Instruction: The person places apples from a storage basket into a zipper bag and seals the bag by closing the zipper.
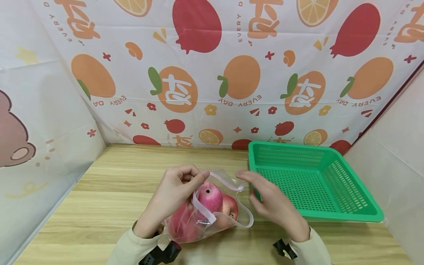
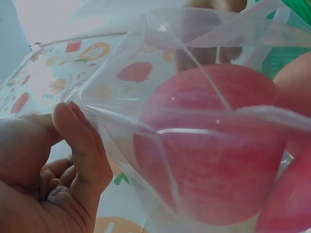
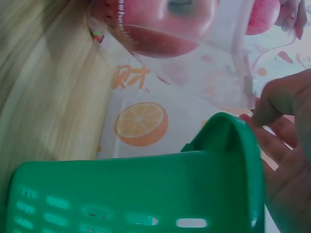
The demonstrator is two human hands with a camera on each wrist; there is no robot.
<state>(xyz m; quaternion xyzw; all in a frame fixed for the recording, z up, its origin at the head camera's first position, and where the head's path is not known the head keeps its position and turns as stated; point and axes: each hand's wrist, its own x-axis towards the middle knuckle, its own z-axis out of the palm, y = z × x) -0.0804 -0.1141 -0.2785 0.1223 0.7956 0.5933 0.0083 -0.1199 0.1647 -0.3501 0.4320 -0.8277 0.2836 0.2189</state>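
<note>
A clear plastic zip bag point(image 1: 228, 180) with a pale strip along its mouth lies on the table, its mouth spread. Several red apples point(image 1: 210, 197) are inside it; one large apple point(image 2: 214, 145) fills much of the left wrist view. My left hand point(image 1: 179, 191) pinches the bag's rim between thumb and forefinger. At the mouth's other side is my right hand point(image 1: 273, 200), its thumb and forefinger apart by the bag's corner. The right wrist view places the right fingers point(image 3: 279, 141) beside that corner, above the green basket's rim.
A green plastic basket point(image 1: 314, 215) with mesh walls stands at the right, close to my right hand. The wood-grain table point(image 1: 99, 206) ends at a fruit-print cloth point(image 1: 212, 110) behind. Pale cloth walls stand on the left and right.
</note>
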